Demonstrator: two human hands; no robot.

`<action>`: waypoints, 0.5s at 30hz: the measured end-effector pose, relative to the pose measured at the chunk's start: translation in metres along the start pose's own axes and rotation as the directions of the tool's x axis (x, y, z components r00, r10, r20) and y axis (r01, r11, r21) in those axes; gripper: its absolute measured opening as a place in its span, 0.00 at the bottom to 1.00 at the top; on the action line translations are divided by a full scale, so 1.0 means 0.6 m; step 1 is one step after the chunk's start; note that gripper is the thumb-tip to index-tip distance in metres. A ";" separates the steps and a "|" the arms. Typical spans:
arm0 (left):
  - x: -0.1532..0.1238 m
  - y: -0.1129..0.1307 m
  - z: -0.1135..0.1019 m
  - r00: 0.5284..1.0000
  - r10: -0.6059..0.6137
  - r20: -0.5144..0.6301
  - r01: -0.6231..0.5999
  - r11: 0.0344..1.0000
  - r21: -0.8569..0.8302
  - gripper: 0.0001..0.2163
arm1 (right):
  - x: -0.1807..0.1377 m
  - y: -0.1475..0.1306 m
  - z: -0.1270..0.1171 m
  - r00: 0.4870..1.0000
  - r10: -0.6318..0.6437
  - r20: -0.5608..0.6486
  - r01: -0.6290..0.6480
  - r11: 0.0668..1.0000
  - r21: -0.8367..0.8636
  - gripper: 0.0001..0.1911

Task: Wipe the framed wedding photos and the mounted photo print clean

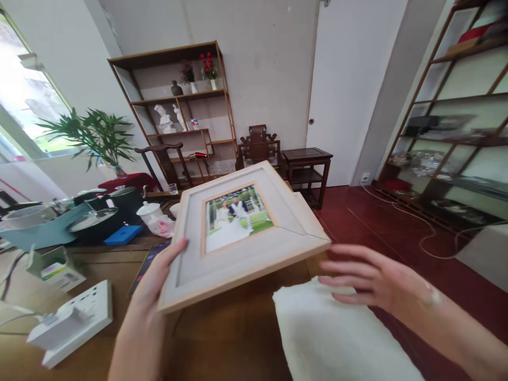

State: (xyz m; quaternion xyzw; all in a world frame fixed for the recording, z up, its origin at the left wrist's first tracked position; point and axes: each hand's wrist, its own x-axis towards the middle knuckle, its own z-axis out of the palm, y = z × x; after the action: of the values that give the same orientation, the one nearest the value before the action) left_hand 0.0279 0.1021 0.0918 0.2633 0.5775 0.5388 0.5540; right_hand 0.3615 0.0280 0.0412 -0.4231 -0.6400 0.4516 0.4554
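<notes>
My left hand (153,288) grips the left edge of a pale wooden picture frame (242,253) with its thumb on the front, and holds it tilted above a brown wooden table (222,333). The frame shows a photo of a couple on grass. My right hand (367,278) hovers just right of the frame's lower right corner, fingers stretched out and slightly blurred, holding nothing. Under that hand a white cloth (333,338) lies on the table's right end.
A white power strip (77,320) and a small box (55,267) lie at the left. Pots with lids (95,219), a blue box (123,234) and a white teapot (151,211) stand farther back. Shelves (178,106), dark wooden chairs, a side table (307,166) and floor cables (428,233) lie beyond.
</notes>
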 end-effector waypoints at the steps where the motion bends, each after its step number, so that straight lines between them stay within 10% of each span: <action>1: 0.009 0.003 0.020 0.999 -0.002 0.051 0.002 1.000 0.000 0.14 | 0.024 -0.009 -0.006 0.996 0.088 0.008 -0.088 0.981 0.173 0.28; 9: 0.087 -0.023 0.172 0.929 0.049 0.367 -0.059 0.998 0.017 0.11 | 0.117 0.018 -0.047 0.853 0.411 -0.321 -0.206 0.831 0.516 0.13; 12: 0.097 -0.070 0.184 0.852 -0.093 0.515 0.126 0.992 -0.030 0.17 | 0.099 0.034 -0.078 0.812 0.408 -0.417 -0.149 0.836 0.528 0.08; 15: 0.104 -0.130 0.182 0.844 -0.319 0.431 0.381 0.922 -0.064 0.19 | 0.080 0.036 -0.111 0.759 0.437 -0.482 -0.138 0.833 0.536 0.05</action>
State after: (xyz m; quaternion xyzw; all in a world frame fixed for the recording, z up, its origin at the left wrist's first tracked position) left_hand 0.1363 0.1724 0.0197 0.2192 0.4445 0.4018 0.7700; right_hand 0.4177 0.0916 0.0421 -0.5142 -0.2631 0.5057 0.6408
